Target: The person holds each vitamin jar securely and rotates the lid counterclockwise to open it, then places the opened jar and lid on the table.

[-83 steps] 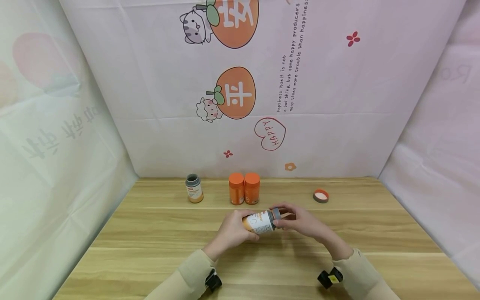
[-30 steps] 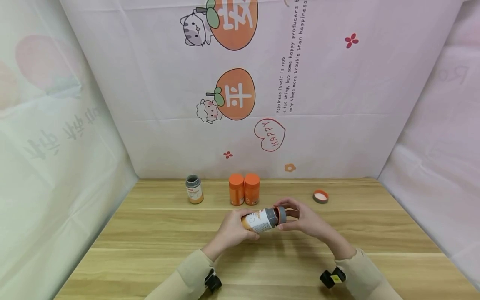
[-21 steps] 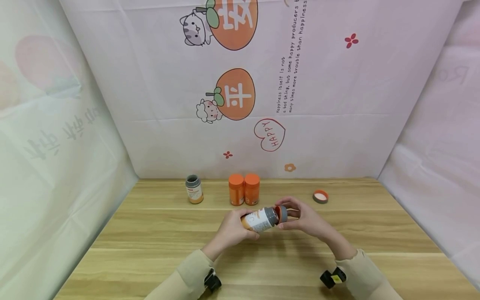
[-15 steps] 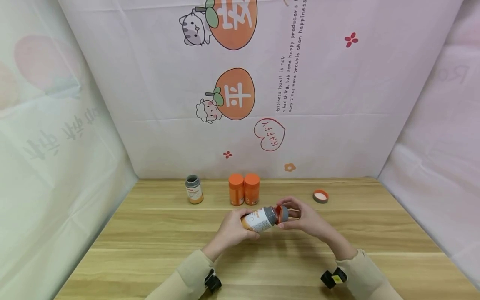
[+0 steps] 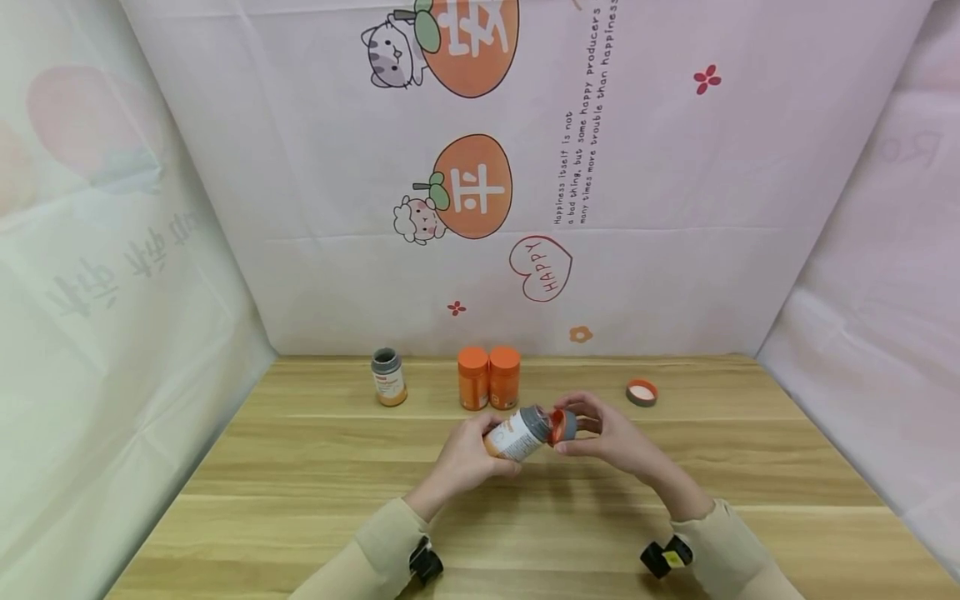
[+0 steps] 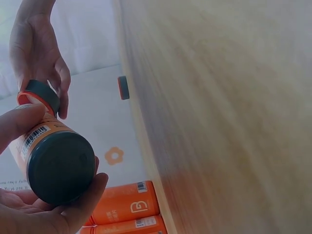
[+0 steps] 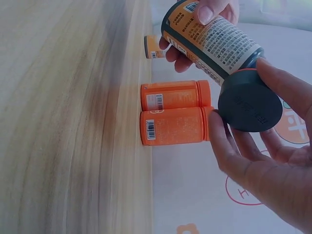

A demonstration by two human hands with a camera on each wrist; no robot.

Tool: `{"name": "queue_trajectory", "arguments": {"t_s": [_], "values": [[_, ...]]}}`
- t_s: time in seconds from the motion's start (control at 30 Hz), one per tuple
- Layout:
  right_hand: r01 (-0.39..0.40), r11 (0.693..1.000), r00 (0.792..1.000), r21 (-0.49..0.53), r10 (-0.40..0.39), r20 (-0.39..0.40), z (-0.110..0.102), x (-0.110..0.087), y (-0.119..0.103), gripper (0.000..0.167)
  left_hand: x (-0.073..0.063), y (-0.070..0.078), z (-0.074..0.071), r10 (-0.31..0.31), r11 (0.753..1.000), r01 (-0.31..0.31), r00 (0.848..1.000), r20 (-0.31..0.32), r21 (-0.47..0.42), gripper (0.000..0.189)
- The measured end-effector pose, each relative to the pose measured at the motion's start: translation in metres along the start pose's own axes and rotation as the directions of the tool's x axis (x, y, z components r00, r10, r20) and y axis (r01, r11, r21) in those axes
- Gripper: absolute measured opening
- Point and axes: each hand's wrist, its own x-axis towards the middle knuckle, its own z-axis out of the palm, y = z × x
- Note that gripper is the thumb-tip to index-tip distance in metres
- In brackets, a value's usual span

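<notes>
My left hand (image 5: 467, 460) grips a white and orange supplement bottle (image 5: 513, 438) round its body, above the table. Its grey neck tilts up to the right and its mouth is uncovered. Between the thumb and fingers of my right hand (image 5: 611, 435) is a grey cap (image 5: 570, 426), its orange inside turned toward the mouth. Cap and bottle neck are very close; whether they touch I cannot tell. In the left wrist view the bottle's dark base (image 6: 61, 167) faces the camera. The right wrist view shows the flat top of the cap (image 7: 250, 101).
Two orange bottles (image 5: 488, 379) with lids stand side by side at the back of the wooden table (image 5: 315, 500). To their left is a bottle without a cap (image 5: 389, 383). A loose grey cap with an orange rim (image 5: 642, 392) lies at the back right.
The cap sat on the bottle's neck earlier; my right hand has drawn it off to the right and turned its inside into view. My left hand has tipped the bottle's mouth further upward.
</notes>
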Motion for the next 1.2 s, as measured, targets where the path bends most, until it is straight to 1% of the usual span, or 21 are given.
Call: {"name": "queue_trajectory", "arguments": {"t_s": [0.13, 0.3, 0.4, 0.6, 0.77, 0.87, 1.0, 1.1, 1.2], "values": [[0.008, 1.0, 1.0, -0.024, -0.009, -0.017, 0.0, -0.001, 0.0, 0.061, 0.001, -0.001, 0.0, -0.01, 1.0, 0.01, 1.0, -0.01, -0.011, 0.057], [0.004, 1.0, 1.0, 0.0, -0.004, 0.006, -0.002, -0.001, 0.002, 0.058, 0.002, -0.003, -0.002, -0.017, 1.0, 0.017, 1.0, -0.024, -0.027, 0.059], [-0.004, 0.999, 1.0, 0.037, 0.004, 0.013, -0.003, -0.002, 0.005, 0.059, 0.003, -0.004, -0.003, -0.022, 0.999, 0.021, 0.999, -0.025, -0.026, 0.06], [-0.026, 0.989, 0.999, 0.143, 0.021, 0.031, -0.006, -0.004, 0.012, 0.063, 0.004, -0.006, -0.004, -0.01, 1.0, 0.009, 0.999, -0.036, -0.024, 0.058], [-0.037, 0.985, 0.999, 0.168, 0.034, 0.023, -0.008, -0.004, 0.015, 0.065, 0.003, -0.009, -0.007, -0.007, 0.999, 0.005, 0.999, -0.054, -0.037, 0.053], [-0.033, 0.989, 0.999, 0.144, 0.032, 0.007, -0.009, -0.004, 0.017, 0.063, 0.002, -0.01, -0.009, 0.002, 0.999, -0.005, 0.998, -0.068, -0.044, 0.052], [-0.015, 0.999, 1.0, 0.042, 0.016, -0.023, -0.012, -0.005, 0.02, 0.059, 0.003, -0.013, -0.013, 0.003, 0.999, -0.006, 0.996, -0.089, -0.036, 0.053], [-0.03, 0.999, 0.999, -0.028, 0.028, -0.046, -0.013, -0.005, 0.022, 0.058, 0.004, -0.016, -0.015, 0.0, 1.0, -0.002, 0.994, -0.11, -0.018, 0.053], [-0.055, 0.997, 0.997, -0.06, 0.052, -0.055, -0.015, -0.006, 0.024, 0.057, 0.006, -0.02, -0.017, -0.003, 1.0, 0.001, 0.992, -0.128, -0.018, 0.053]]}}
